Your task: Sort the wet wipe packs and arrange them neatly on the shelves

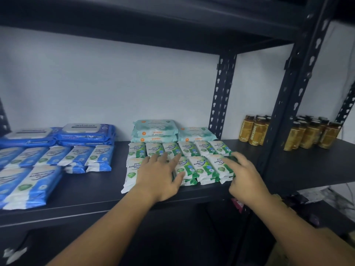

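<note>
I am resting my left hand (pixel 161 175), fingers spread flat, on the green-and-white pine wipe packs (pixel 199 166). The packs are lying in two neat rows, the front one stacked, on the right half of the black shelf (pixel 96 189). My right hand (pixel 244 177), fingers loosely bent and pinching nothing, is touching the front row's right end. Blue packs (pixel 57 158) are sitting well to the left, and pale teal packs (pixel 155 131) just behind.

Stockroom or shop storage area. Slotted steel uprights (pixel 222 96) carry a dark shelf (pixel 96 189) against a plain white wall (pixel 115 83). Identical retail wipe packs lie grouped by kind: blue packs (pixel 76 156), green packs (pixel 201 166), teal packs (pixel 155 131). Rows of matching amber bottles (pixel 311 135) fill the next bay (pixel 307 166).
</note>
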The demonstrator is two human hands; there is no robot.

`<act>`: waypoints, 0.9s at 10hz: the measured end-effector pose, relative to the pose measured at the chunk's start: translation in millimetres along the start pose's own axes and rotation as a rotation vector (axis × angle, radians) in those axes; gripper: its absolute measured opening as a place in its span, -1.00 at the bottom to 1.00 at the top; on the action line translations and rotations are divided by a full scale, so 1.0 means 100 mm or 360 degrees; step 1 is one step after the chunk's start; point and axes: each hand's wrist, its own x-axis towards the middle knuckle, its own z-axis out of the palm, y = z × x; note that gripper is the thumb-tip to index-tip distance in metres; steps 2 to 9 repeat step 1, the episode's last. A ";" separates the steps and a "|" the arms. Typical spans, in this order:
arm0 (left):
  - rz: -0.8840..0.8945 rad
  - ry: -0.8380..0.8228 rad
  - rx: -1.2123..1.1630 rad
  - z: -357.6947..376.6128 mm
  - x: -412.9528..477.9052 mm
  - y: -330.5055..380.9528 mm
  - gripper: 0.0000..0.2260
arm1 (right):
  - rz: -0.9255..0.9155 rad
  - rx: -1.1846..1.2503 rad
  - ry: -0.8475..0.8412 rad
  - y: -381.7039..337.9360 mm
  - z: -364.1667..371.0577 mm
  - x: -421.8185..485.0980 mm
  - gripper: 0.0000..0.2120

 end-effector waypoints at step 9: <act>-0.0028 0.0186 -0.0143 -0.25 -0.13 0.05 -0.37 | 0.0077 0.0190 0.0462 -0.30 -0.31 -0.09 -0.36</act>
